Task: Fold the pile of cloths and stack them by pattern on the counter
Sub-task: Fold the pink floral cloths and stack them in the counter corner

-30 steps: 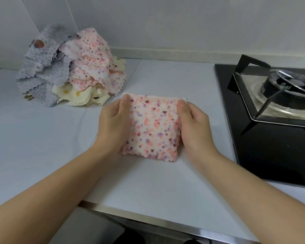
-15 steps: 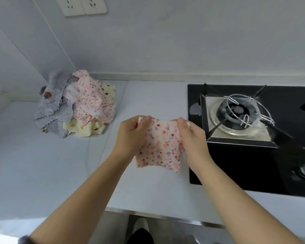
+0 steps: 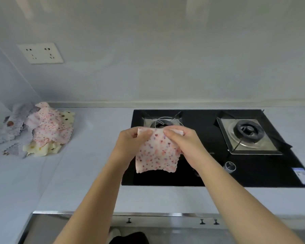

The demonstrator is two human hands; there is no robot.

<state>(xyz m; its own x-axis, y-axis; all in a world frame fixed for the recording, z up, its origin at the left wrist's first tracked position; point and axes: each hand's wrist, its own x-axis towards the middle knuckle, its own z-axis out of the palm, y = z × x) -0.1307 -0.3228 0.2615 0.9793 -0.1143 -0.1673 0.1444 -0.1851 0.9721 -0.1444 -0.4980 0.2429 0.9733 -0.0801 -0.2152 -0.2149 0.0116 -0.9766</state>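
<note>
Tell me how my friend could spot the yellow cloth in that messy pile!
Find the wall socket; below it, on the counter, sits the cloth pile. The yellow cloth lies at the bottom, under the pink speckled cloth and beside the grey cloth, alone pale yellow with brown dots.

The spotted cloth [image 3: 157,154] is soft, fuzzy, matt fabric with wavy-cut edges, like those in the pile of cloths [image 3: 42,131]. The counter [image 3: 88,164] is smooth and pale with a faint sheen, edged in front by a bright metal strip [image 3: 165,212]. The hob [image 3: 271,173] is glossy black glass with brushed steel burner trays [image 3: 264,148]; the wall socket [image 3: 40,53] looks like smooth white plastic.
</note>
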